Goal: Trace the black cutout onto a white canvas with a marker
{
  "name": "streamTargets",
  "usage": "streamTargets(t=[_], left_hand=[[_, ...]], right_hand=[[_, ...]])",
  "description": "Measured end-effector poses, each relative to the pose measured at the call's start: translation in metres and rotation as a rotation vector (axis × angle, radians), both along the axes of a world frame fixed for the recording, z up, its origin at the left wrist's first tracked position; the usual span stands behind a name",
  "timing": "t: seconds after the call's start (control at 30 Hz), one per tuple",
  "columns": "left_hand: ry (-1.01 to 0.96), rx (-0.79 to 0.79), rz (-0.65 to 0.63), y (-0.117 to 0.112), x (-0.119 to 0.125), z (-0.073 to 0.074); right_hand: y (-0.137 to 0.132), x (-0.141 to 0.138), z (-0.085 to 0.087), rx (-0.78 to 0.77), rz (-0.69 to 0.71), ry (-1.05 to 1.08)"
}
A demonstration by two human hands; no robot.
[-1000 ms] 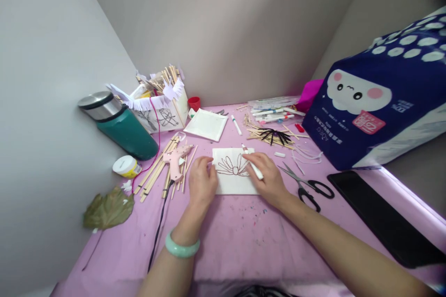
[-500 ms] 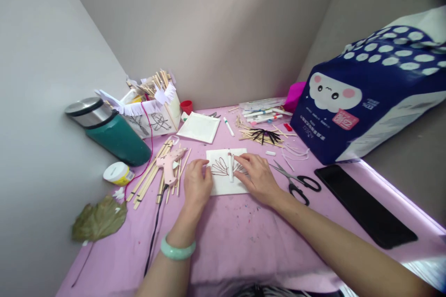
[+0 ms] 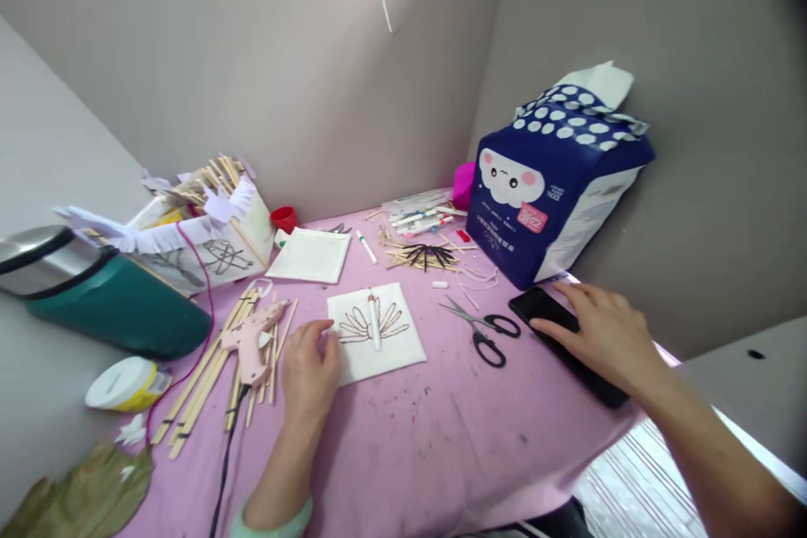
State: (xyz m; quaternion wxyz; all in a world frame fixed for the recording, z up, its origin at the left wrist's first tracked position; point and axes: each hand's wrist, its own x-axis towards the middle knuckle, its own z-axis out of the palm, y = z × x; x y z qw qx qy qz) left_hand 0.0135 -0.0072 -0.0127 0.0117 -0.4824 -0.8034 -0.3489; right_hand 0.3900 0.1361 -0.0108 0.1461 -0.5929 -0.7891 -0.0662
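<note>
My left hand (image 3: 308,371) rests on the pink table with its fingers curled, fingertips at the left edge of a white square sheet (image 3: 381,350) that bears a brown fan-shaped drawing. A white marker (image 3: 374,322) lies loose on that drawing. My right hand (image 3: 603,333) lies flat with fingers stretched out on a black phone (image 3: 567,342) at the table's right edge. Black-handled scissors (image 3: 482,326) lie between the sheet and the phone.
A pink glue gun (image 3: 250,342) lies on a pile of wooden sticks (image 3: 208,371) at the left, beside a green flask (image 3: 101,303) and a yellow tub (image 3: 124,383). At the back stand a stick-filled box (image 3: 202,239), a white tile (image 3: 310,255), markers (image 3: 419,217) and a blue tissue pack (image 3: 550,180).
My right hand laid the marker down on the drawing and moved right onto the phone. The view has swung to the right. My left hand stays at the sheet's left edge.
</note>
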Motion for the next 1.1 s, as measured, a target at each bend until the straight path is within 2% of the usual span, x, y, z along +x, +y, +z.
streamTargets(t=[0.07,0.13,0.27,0.43,0.63,1.1], left_hand=[[-0.010,-0.005,0.002,0.000,0.002,0.000],[-0.013,-0.012,0.007,0.000,0.003,0.000],[-0.027,-0.051,0.014,-0.001,0.004,-0.001],[-0.029,-0.067,0.019,0.000,0.001,-0.001],[-0.026,-0.076,0.039,0.000,-0.003,-0.005],[-0.041,-0.135,0.065,0.000,-0.002,-0.001]], right_hand=[[-0.001,0.022,-0.005,-0.100,-0.059,-0.049],[-0.004,0.033,-0.012,-0.180,-0.053,-0.057],[-0.006,0.031,-0.019,-0.254,0.004,-0.040],[-0.007,0.024,-0.015,-0.272,0.010,-0.036],[-0.011,0.021,-0.011,-0.298,-0.070,-0.032],[-0.014,0.021,-0.014,-0.271,-0.110,0.011]])
